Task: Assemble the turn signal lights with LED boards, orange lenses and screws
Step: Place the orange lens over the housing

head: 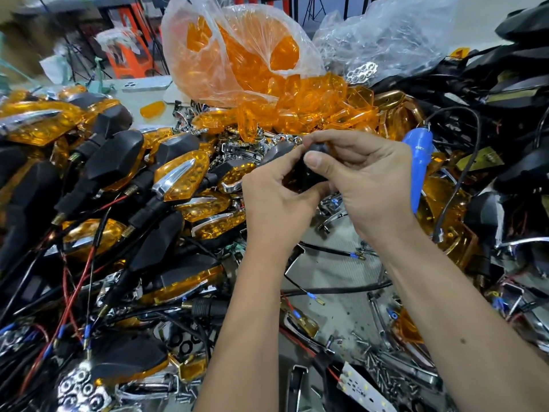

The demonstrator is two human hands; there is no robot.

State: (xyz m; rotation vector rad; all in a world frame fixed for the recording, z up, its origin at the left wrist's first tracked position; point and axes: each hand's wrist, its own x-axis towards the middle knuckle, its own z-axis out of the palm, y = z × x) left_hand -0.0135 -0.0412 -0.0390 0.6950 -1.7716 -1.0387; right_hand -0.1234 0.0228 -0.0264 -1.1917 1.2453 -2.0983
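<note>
Both hands at centre grip black housing [307,171]. Left hand [276,197] cradles from 7 o'clock, fingers curled; right hand [365,179] pinches top from 3 o'clock, thumb pressing. Housing axis hidden. Lens pile [312,105] at 12 o'clock.

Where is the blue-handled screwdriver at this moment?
Head view, right of centre: the blue-handled screwdriver lies on the parts pile just beyond the right hand, below the spilled orange lenses.

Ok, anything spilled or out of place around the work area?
Yes: loose screws lie scattered over the bench at lower right, and orange lenses spill from the torn plastic bag onto the pile behind both hands.
</note>
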